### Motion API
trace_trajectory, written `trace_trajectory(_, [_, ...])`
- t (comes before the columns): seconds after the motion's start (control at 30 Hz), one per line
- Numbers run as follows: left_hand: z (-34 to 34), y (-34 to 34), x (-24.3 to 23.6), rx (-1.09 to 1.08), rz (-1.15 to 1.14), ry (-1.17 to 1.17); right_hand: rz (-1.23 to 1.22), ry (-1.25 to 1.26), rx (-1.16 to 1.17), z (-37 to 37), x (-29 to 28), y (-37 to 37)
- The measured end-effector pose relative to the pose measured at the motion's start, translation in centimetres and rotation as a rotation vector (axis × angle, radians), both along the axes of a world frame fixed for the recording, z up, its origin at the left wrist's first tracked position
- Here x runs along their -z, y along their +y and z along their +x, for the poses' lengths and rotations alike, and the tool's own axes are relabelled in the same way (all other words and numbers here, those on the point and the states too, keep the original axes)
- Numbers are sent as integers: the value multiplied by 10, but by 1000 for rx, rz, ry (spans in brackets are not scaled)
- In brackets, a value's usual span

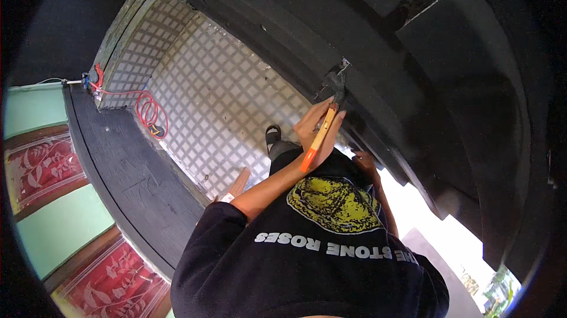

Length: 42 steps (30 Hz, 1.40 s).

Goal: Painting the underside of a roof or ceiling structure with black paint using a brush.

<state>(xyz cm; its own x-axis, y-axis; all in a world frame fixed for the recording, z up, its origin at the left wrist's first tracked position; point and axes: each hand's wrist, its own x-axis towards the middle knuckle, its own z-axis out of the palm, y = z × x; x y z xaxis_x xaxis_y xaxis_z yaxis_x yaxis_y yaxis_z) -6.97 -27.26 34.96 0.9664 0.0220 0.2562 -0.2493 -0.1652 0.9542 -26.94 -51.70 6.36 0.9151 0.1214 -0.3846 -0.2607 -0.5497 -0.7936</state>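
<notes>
My left hand (316,127) is closed around a paintbrush (321,135) with a wooden handle and an orange end. Its dark bristles (336,83) lie against a black-coated surface (307,52), beside a small pale spot (345,62). My right hand (365,162) is lower down and to the right, in shadow beside the lower edge of the black panels. How its fingers are placed is too dark to make out.
Below is a tiled floor (207,70) with my sandalled foot (273,134) on it. A red cable (146,108) lies coiled at the left, near a dark ledge (130,164). Black curved panels (437,111) fill the right; bright daylight shows beneath them. Red and green patterned panels (65,212) are at far left.
</notes>
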Motion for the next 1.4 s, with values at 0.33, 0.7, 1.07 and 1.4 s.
trace_trajectory(0.33, [4, -4, 35, 21, -92, -144, -38, 112, 41, 3, -4, 10])
trace_trajectory(0.7, [14, 17, 16, 502, -24, -524, -57, -58, 108, 7, 2, 36])
trace_trajectory(1.07, [75, 65, 14, 333, 148, -545, -164, -272, 95, 6, 10, 76])
trace_trajectory(1.4, [63, 41, 30, 388, 48, -480, 324, -63, 595, -27, 40, 100])
